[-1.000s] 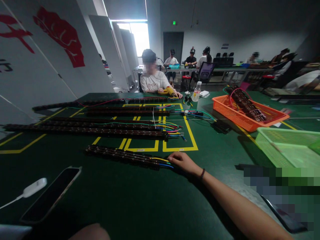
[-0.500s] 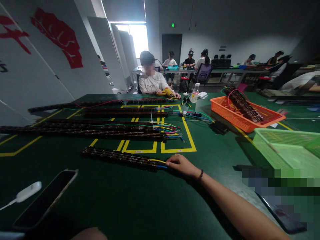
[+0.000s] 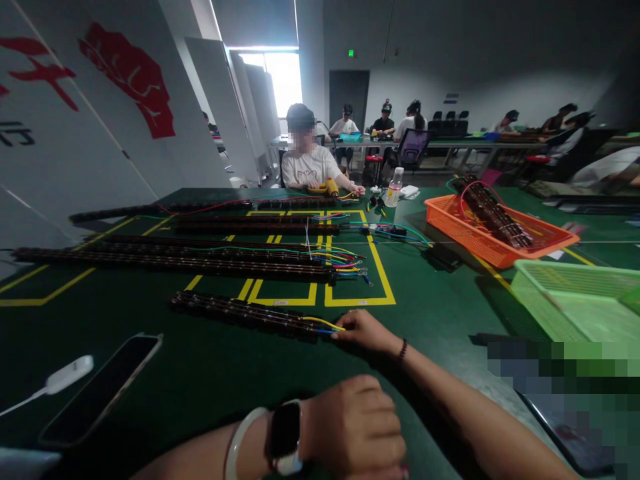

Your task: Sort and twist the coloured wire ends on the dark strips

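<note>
My right hand [image 3: 369, 331] pinches the ends of a yellow wire [image 3: 320, 321] and a blue wire [image 3: 326, 331]. These come out of the right end of a short, dark strip assembly [image 3: 245, 315] that lies on the green table. Nearer to me, my left hand [image 3: 356, 425] hangs with its fingers curled into a fist, back of the hand upward. Its palm is hidden, so I cannot see whether anything is inside. A watch [image 3: 285, 432] and a pale bangle [image 3: 239, 443] are on the left wrist.
Longer dark strips [image 3: 200, 263] with coloured leads lie beyond. An orange basket [image 3: 480, 237] holding a dark bundle and a green basket [image 3: 545, 293] stand at right. A phone [image 3: 103, 387] and a white charger [image 3: 70, 375] lie at left. A person [image 3: 310, 163] sits across the table.
My left hand and forearm have come into view from the lower left, up near the right forearm. My right hand stays at the wire ends. The view has shifted slightly.
</note>
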Available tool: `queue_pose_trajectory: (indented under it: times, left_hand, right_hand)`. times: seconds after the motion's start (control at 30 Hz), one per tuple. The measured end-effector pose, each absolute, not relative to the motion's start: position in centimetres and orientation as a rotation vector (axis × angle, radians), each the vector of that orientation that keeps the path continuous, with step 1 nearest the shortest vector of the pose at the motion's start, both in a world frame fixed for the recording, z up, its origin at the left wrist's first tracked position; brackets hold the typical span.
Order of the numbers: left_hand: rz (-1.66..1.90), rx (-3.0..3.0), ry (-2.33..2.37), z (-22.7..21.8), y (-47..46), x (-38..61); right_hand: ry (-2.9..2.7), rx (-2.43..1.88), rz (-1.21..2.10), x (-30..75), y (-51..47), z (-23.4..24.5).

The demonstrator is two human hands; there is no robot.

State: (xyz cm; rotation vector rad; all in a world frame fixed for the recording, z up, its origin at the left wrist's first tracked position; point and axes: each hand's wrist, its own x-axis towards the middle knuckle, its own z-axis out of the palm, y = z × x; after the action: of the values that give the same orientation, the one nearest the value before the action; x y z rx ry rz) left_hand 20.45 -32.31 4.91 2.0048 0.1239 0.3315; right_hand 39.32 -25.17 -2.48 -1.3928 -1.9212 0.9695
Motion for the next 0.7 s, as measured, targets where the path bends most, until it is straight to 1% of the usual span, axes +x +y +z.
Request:
queue_pose_trajectory:
  times: [0.1, 0.17, 0.23, 0.3, 0.43, 0.53, 0.6, 0.7]
  left_hand:
    - [0.269, 1.936, 0.234, 2.8, -28.9, 22.7]
    - [0.225, 1.646, 0.409, 1.2, -27.8, 23.4]
    - [0.232, 1.328, 0.491, -0.2, -27.2, 23.6]
    - [0.293, 1.068, 0.542, -1.1, -26.8, 23.6]
    - [0.313, 0.757, 0.605, -1.5, -25.8, 23.6]
    - [0.288, 0.624, 0.631, -1.3, -25.2, 23.6]
    - [0.313, 0.578, 0.627, -1.2, -25.0, 23.6]
    - [0.387, 0.553, 0.593, -1.3, -25.1, 23.6]
  right_hand:
    - [-1.963, -1.388, 0.762, 38.9, -25.2, -2.3]
    - [-2.007, -1.386, 0.629, 38.7, -25.1, -2.1]
    - [-2.031, -1.388, 0.584, 38.6, -25.0, -2.0]
    - [-2.018, -1.395, 0.615, 38.6, -24.9, -2.0]
    - [-1.983, -1.427, 0.723, 39.0, -24.7, -2.1]
    - [-1.999, -1.463, 0.723, 39.2, -24.8, -2.1]
    - [-2.033, -1.473, 0.634, 39.1, -24.9, -1.9]
    - [-2.142, -1.474, 0.343, 38.9, -25.1, -1.7]
